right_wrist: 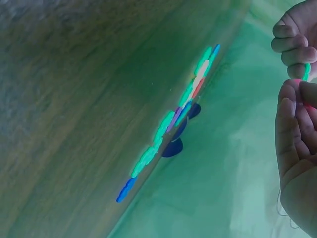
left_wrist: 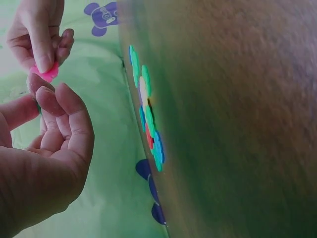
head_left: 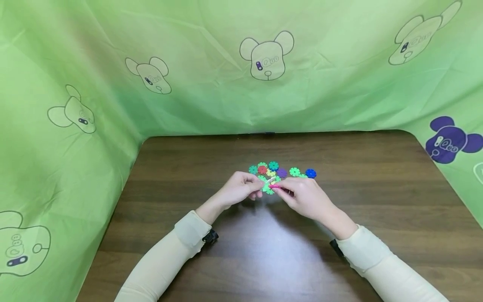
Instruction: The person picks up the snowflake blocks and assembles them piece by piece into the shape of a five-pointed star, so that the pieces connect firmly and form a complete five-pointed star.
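Above a brown table (head_left: pixel 339 251), the left hand (head_left: pixel 239 189) pinches a green disc (head_left: pixel 267 187), apparently; the right hand (head_left: pixel 303 197) pinches a pink disc (left_wrist: pixel 45 73) against it. Misaligned slots could make one slip.

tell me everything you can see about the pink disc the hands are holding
The pink notched plastic disc is a small, flat, flower-edged piece, bright pink and matte. The right hand pinches it between thumb and fingers, held above the brown wooden table, just in front of the loose cluster of similar coloured discs. The left hand meets it, holding a green notched disc against it. Only its edge shows; the fingers hide the rest.
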`<control>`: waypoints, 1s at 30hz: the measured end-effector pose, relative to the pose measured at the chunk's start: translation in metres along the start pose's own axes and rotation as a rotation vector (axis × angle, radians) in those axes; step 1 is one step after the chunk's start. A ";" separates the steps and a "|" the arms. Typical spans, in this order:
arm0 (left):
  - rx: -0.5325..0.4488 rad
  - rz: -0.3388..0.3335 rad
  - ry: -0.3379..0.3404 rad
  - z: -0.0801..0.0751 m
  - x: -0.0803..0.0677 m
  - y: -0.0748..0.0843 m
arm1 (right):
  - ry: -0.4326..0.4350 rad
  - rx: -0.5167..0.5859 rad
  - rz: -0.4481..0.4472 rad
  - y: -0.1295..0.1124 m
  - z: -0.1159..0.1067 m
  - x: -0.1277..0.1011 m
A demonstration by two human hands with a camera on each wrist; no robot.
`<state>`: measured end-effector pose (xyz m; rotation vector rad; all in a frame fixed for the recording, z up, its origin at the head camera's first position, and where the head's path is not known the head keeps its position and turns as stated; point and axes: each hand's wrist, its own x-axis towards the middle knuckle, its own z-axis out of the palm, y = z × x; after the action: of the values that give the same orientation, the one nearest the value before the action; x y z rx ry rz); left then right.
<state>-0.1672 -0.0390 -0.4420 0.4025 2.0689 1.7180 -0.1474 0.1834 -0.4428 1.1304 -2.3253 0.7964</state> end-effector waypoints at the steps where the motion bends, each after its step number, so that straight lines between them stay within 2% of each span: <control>1: -0.003 0.000 0.001 0.001 0.000 -0.001 | 0.002 -0.004 0.000 0.000 0.001 -0.001; 12: -0.020 0.033 0.013 0.012 0.001 -0.003 | 0.049 -0.022 -0.026 -0.001 0.004 -0.007; 23: -0.078 -0.019 0.046 0.020 0.007 -0.006 | 0.031 -0.096 -0.065 0.000 0.004 -0.008; 27: -0.055 -0.035 0.033 0.018 0.006 -0.006 | -0.016 -0.077 -0.051 0.000 0.000 -0.005; 30: -0.025 -0.048 -0.003 0.015 0.004 -0.007 | -0.116 -0.057 -0.013 0.001 -0.005 -0.004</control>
<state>-0.1631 -0.0259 -0.4515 0.3447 2.0366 1.7121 -0.1451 0.1889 -0.4419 1.1945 -2.4164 0.6717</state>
